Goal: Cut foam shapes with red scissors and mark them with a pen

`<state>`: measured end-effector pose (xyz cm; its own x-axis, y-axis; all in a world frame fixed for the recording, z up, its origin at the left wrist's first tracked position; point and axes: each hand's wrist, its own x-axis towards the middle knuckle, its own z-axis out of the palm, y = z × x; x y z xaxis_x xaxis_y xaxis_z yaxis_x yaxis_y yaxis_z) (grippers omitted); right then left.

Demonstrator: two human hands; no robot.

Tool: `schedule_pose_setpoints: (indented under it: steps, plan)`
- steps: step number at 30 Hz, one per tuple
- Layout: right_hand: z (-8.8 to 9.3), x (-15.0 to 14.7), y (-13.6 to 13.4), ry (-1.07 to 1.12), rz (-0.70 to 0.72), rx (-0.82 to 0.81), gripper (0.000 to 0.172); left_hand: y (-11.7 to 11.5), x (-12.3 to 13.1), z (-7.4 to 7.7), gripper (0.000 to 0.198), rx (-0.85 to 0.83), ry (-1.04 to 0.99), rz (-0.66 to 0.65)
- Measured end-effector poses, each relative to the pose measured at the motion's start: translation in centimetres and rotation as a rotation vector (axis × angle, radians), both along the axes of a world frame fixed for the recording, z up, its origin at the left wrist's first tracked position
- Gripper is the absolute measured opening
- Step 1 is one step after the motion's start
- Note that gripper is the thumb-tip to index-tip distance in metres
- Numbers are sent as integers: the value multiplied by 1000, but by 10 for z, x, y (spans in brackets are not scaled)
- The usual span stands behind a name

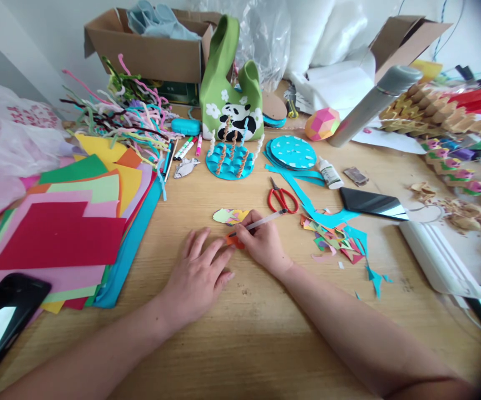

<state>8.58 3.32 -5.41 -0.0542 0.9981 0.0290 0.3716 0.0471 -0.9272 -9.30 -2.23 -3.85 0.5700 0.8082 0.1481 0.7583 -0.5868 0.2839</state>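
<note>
My right hand (262, 243) grips a pen (265, 220) with a clear barrel, its tip down at a small orange paper piece (236, 241) on the table. My left hand (201, 272) lies flat with fingers spread, its fingertips at the left edge of that orange piece. Just beyond the hands is a cut-out (223, 215) covered in pale green, yellow and pink paper, partly hidden by my right hand. Red-handled scissors (282, 199) rest on the table past my right hand. Colourful paper scraps (336, 240) lie to its right.
Stacked coloured paper (56, 233) and a phone (9, 316) lie at left. Behind stand a blue disc with twisted stems (229, 162), a green panda bag (227, 94) and pipe cleaners (140, 116). Rightward are a glue bottle (330, 173), another phone (373, 203) and a grey flask (373, 105).
</note>
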Motion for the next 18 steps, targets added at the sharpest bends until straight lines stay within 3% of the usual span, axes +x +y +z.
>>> schedule_pose_setpoints:
  steps: [18]
  plan:
    - [1,0,1,-19,-6,14,15,0,0,0,42,14,13,2]
